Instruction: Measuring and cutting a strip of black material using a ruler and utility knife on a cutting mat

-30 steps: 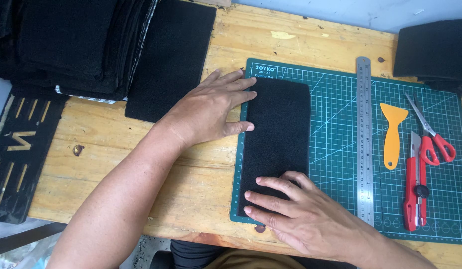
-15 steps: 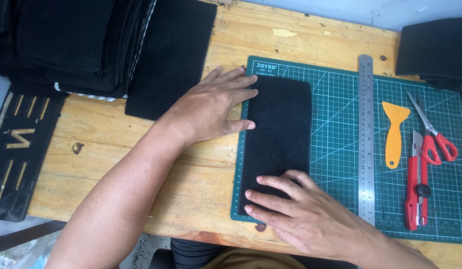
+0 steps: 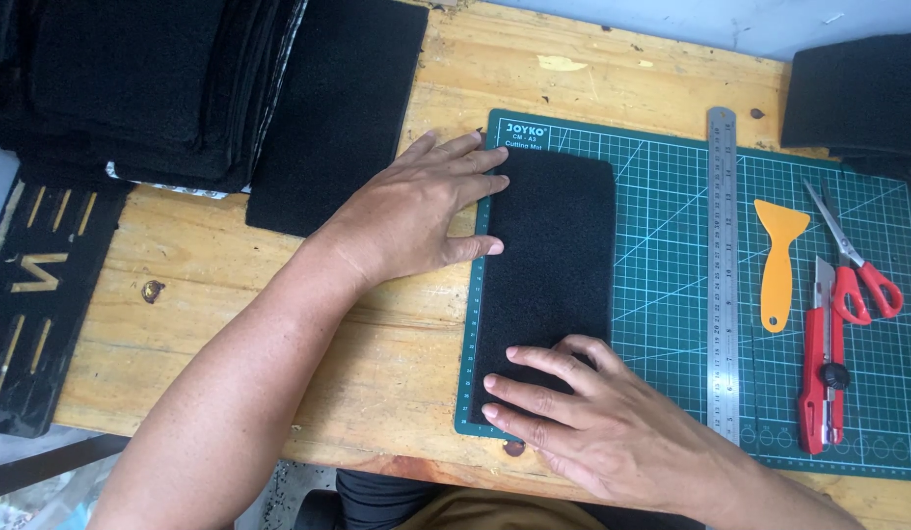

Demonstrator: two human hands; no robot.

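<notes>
Felt (image 3: 554, 255) on mat (image 3: 671, 196): near end hidden under right hand (image 3: 593, 422). Left hand (image 3: 416, 211) at 9 o'clock edge. Both flat, fingers spread, gripping nothing.

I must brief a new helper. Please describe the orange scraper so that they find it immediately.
Look at the green cutting mat on the wooden table. Right of the steel ruler lies the orange scraper, beside the red scissors and red knife. Only it is orange, with a flared blade.

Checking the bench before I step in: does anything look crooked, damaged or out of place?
Nothing stands out. The black felt strip lies straight on the cutting mat under both hands, left hand and right hand.
</notes>
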